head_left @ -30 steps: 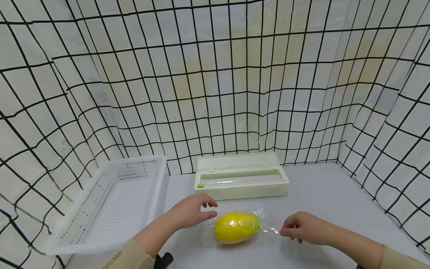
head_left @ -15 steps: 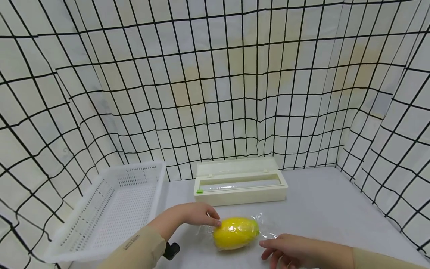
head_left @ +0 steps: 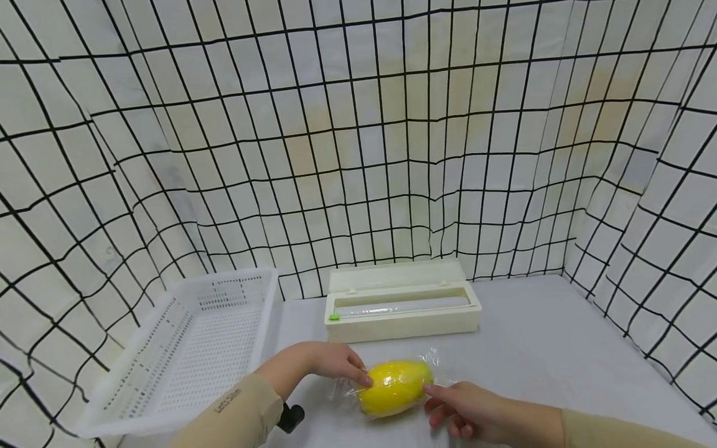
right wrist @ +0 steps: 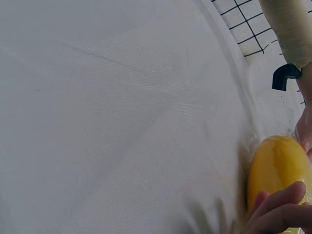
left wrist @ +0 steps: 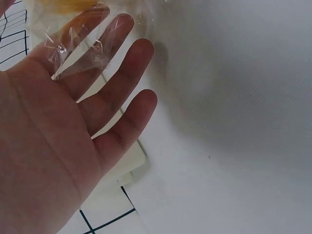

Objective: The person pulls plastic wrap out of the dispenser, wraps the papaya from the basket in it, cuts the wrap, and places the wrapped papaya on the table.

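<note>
A yellow oval fruit (head_left: 394,389) with a greenish right end lies in the middle of the table, wrapped in clear plastic film (head_left: 434,358) that sticks out at both ends. My left hand (head_left: 338,362) holds its left end, the thumb on the yellow side; in the left wrist view the fingers (left wrist: 124,70) are spread, with film across two of them. At the other end my right hand (head_left: 467,407) grips the fruit, thumb on the greenish tip and fingers lower down. The right wrist view shows fingers (right wrist: 280,207) in front of the fruit (right wrist: 275,165).
Behind the fruit stands a cream film dispenser box (head_left: 403,325), lid up, with a film roll (head_left: 406,305) and a green slider (head_left: 334,317) inside. A white perforated basket (head_left: 267,323) is at the left. White cloth walls with black grid lines surround the table.
My left hand has come down onto the fruit's left end. The right hand has let go of the film edge and moved left to the fruit's right end. The fruit has tilted slightly.
</note>
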### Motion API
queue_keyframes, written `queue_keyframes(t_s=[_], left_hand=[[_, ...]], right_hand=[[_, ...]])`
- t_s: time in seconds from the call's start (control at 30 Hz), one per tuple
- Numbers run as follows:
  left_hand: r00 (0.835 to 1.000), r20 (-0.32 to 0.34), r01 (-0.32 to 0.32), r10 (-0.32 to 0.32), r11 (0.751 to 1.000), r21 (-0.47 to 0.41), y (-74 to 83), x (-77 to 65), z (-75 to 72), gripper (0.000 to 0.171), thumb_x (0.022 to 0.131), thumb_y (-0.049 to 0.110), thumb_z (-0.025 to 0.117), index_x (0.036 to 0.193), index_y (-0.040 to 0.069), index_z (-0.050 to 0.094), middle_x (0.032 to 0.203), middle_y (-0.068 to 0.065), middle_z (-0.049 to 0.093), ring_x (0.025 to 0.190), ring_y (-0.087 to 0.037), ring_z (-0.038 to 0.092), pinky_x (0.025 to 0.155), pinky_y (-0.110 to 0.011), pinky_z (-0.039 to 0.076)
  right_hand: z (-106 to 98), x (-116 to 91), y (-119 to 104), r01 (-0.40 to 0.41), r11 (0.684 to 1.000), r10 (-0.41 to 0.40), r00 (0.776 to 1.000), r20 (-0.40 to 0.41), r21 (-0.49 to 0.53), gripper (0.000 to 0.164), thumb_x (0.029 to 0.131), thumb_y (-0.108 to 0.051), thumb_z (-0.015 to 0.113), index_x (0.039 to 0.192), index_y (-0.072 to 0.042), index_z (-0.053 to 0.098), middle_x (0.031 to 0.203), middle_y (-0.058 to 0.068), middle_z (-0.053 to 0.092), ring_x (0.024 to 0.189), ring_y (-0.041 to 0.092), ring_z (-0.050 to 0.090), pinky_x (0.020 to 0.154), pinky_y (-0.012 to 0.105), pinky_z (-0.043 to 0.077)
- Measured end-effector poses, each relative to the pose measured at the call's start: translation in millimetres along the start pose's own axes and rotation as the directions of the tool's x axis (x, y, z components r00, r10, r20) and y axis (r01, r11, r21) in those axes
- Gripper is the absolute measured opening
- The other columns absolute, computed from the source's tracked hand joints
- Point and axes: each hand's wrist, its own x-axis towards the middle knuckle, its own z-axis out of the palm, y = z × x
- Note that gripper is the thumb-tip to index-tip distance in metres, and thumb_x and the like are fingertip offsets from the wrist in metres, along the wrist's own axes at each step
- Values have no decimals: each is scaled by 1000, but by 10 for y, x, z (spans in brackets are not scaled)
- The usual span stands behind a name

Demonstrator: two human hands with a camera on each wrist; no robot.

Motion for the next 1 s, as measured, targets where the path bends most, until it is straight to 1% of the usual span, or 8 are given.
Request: queue_keyframes(t_s=[0.1,0.23,0.37,0.53,0.63,0.8,0.87,1.0], left_hand=[[1000,-5,-31,31,1000,-7,25,-29,31,40,88,54,63,112,23,73,102,14,66,93,-8,58,91,-41,48],[997,-34,-64,63,998,-28,53,-78,93,35,90,51,62,106,22,73,92,13,65,84,-8,57,81,-34,48],[996,-80,-58,51,995,-86,56,-117,191,33,90,51,63,103,22,72,88,11,64,82,-10,56,78,-35,47],[989,-145,-33,5,981,-192,79,-126,349,34,90,52,63,101,20,71,87,8,64,79,-13,56,73,-36,49],[982,-183,-15,-40,958,-288,136,-111,469,33,90,49,65,98,17,70,84,3,64,74,-15,56,67,-34,48],[968,-204,43,-145,898,-438,286,-100,633,38,89,50,67,96,12,69,80,-3,63,69,-17,56,62,-32,48],[963,-201,65,-180,878,-475,339,-102,672,42,90,52,66,95,10,68,77,-4,63,69,-18,56,61,-32,48],[955,-198,89,-222,848,-522,412,-115,727,45,91,54,62,88,9,66,72,-4,64,66,-17,57,59,-31,47]], right_hand=[[33,33,-29,11,1000,-12,997,-73,-5,51,95,-52,58,106,-3,67,80,1,68,49,4,44,46,12,30],[63,90,-58,19,1000,-17,993,-115,11,49,94,-52,60,105,-4,66,81,3,68,49,5,44,46,14,30],[59,132,-89,32,999,-33,987,-160,-11,50,93,-53,61,105,-5,64,83,4,69,49,7,45,46,16,31],[2,178,-161,61,990,-88,971,-224,-124,50,93,-54,61,103,-6,64,81,4,68,49,10,47,45,19,32],[-50,210,-222,62,979,-112,960,-258,-197,50,92,-56,61,101,-7,66,80,3,67,50,10,49,45,19,33],[-132,290,-332,56,960,-139,945,-297,-273,49,91,-57,62,98,-9,68,79,4,65,52,13,51,46,21,35],[-155,330,-370,60,952,-157,939,-308,-301,48,90,-57,63,96,-9,68,78,5,64,52,14,52,46,21,37],[-179,407,-423,75,934,-193,929,-316,-350,46,91,-56,63,93,-10,66,77,5,64,53,15,53,46,22,38]])
